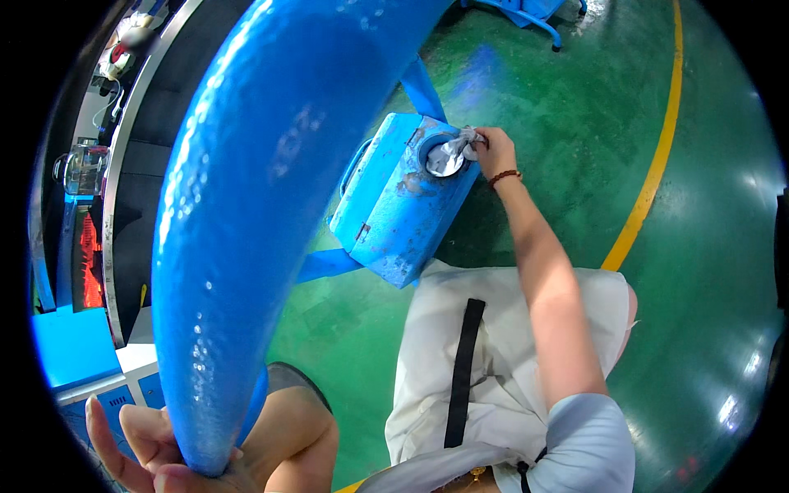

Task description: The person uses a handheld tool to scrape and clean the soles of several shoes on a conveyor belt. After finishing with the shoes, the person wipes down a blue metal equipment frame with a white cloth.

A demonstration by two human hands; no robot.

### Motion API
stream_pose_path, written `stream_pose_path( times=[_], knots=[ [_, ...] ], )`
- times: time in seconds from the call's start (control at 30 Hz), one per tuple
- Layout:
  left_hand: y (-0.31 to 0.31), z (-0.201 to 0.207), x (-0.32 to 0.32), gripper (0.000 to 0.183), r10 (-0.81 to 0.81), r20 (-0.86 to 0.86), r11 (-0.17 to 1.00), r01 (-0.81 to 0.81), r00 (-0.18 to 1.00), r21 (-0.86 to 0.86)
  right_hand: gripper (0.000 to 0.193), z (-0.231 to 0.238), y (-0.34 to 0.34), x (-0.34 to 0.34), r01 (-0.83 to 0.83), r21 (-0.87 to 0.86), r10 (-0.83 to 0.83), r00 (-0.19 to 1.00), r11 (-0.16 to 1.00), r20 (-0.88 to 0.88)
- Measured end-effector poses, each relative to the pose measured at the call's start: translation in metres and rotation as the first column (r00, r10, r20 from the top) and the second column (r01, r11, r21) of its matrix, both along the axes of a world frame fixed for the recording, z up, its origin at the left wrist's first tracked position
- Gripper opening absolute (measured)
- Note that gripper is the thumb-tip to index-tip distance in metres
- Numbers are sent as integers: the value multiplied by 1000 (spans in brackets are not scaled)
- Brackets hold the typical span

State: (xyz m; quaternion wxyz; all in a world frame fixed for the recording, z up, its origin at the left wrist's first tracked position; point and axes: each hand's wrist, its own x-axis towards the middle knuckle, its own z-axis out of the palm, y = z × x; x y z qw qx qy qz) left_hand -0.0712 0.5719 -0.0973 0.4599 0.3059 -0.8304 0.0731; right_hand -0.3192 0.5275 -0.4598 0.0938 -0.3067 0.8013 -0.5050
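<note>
A large, glossy blue curved part (246, 197) sweeps across the left half, tapering to a rounded tip at the bottom. My left hand (156, 460) grips that tip from below, one finger sticking up and another bent beside it. Past the curved part sits a scuffed blue metal box (411, 214) with a round opening in its top. My right hand (496, 154) pinches a crumpled grey-white cloth (467, 141) at the opening's rim. Shiny pale material (445, 160) shows inside the opening; whether it belongs to the cloth I cannot tell. A beaded bracelet circles my right wrist.
Blue struts (329, 264) join the box's sides. A pale apron with a black strap (465, 370) covers my lap. A dark bench with a metal edge (123, 189) and blue cabinets (78, 349) stand left. A yellow line (657, 164) crosses the green floor; a blue stand (534, 12) is far off.
</note>
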Motion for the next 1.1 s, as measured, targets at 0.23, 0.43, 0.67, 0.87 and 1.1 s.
stream_pose_path(
  times=[0.23, 0.43, 0.67, 0.87, 1.1],
  knots=[
    [0, 1, 3, 51, 14, 25, 1000, -15, 1000, 4, 22, 45, 30, -41, 4, -444, 103, 971, 896, 217],
    [-1, 1, 6, 51, 1, 17, 999, 0, 1000, -42, 23, 60, 52, -31, -25, -365, 81, 987, 931, 138],
    [-2, 1, 4, 52, -10, 6, 999, 10, 1000, -40, 23, 10, 26, 2, -99, -50, 89, 981, 994, -171],
    [-2, 1, 5, 51, -22, 40, 998, 24, 999, -56, 27, 6, 17, 11, -157, 88, 177, 933, 984, -314],
    [-1, -1, 2, 51, -2, 5, 998, 2, 1000, -68, 21, 6, 6, -4, -229, 297, 337, 857, 927, -390]
  ],
)
